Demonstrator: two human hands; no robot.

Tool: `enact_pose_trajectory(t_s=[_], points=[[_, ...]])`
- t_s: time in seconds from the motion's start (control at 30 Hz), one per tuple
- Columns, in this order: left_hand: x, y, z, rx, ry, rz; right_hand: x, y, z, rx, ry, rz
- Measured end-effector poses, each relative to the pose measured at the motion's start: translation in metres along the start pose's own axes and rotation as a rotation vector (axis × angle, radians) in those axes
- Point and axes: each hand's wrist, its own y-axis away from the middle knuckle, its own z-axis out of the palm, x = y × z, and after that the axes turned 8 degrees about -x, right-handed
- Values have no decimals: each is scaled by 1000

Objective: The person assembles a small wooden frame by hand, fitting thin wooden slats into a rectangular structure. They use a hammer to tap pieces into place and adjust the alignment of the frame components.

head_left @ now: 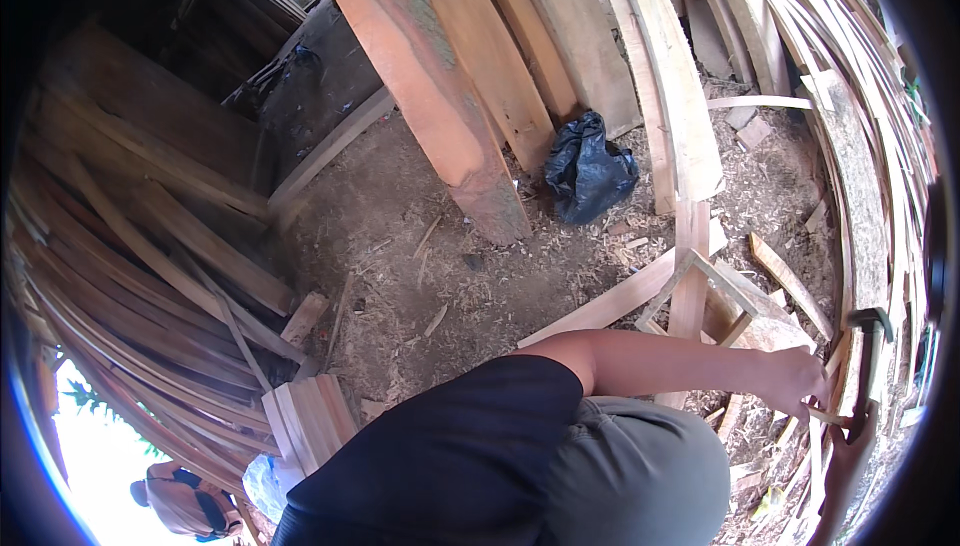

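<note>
At the right side of the view, my left arm stretches across my knee. My left hand is closed, its fingers pinching the end of a small, thin wood piece. Just beyond it, near the dark rim, my right hand is wrapped round the lower handle of a hammer. The hammer stands roughly upright with its dark head at the top. My right fingers lie close to the small wood piece; whether they touch it I cannot tell. A small wooden frame lies left of my left hand.
Wide planks lean at the back, with a black plastic bag at their foot. Long boards are stacked on the left, and thin strips line the right. Shavings cover the dirt floor. Another person is at lower left.
</note>
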Motion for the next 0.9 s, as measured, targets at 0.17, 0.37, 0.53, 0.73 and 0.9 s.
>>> enact_pose_trajectory(t_s=[0.17, 0.37, 0.53, 0.73, 0.9], points=[[-33, -24, 37, 354, 264, 250, -19, 0, 20, -93, -276, -148], [-33, 6, -15, 317, 289, -168, -45, 14, 7, -7, 141, -218], [-41, -9, 0, 441, 82, -76, -15, 39, -16, 56, -101, 15], [-43, -3, -9, 408, 94, -108, -24, 68, -10, 342, 80, -140], [-37, -14, -16, 347, 132, -133, 2, 57, 36, 390, 66, -209]])
